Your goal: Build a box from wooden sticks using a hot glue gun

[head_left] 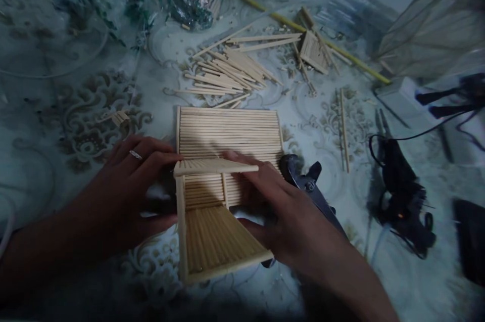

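Observation:
A small structure of glued wooden sticks (212, 221) stands on a flat stick panel (231, 132) lying on the patterned cloth. My left hand (129, 185), a ring on one finger, grips the structure's left side with its fingers curled at the upper left corner. My right hand (280, 211) holds the right side, the index finger pressed along the top panel's edge and the thumb under the sloping lower panel.
Loose sticks (231, 69) lie in a heap behind the panel, with a smaller stick panel (312, 51) and a yellow rod (322, 41). Black-handled cutters (306, 185) lie by my right hand. A black glue gun (405, 200) with cable sits at the right.

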A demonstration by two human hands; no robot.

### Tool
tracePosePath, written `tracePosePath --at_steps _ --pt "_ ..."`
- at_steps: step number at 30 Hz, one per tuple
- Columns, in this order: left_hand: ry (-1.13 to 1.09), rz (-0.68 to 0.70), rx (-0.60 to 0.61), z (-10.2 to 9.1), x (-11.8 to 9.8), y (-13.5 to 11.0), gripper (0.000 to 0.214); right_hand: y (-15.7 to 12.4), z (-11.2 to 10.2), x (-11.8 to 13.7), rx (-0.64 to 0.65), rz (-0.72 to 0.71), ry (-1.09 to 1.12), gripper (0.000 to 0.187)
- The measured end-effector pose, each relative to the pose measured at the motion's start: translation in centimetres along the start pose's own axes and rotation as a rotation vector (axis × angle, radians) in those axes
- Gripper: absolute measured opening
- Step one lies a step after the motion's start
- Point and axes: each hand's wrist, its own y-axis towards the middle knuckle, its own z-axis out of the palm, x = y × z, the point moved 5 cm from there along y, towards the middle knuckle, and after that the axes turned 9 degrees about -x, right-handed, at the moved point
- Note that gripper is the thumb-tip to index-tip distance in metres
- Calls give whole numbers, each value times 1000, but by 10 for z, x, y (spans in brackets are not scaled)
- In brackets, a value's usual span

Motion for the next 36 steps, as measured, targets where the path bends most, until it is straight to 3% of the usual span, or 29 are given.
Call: tracePosePath --at_steps 8,17,32,36 --pt "16 -3 53 -4 -4 2 57 2 -1 -2 -19 34 6 99" --pt "37 -17 42 -3 -6 2 62 -3 -2 6 -1 -18 -26 79" --pt "39 -60 54 -3 -3 2 71 -7 2 1 19 49 -27 115" --pt "24 -32 28 -5 -1 2 53 0 -1 4 6 41 2 109"
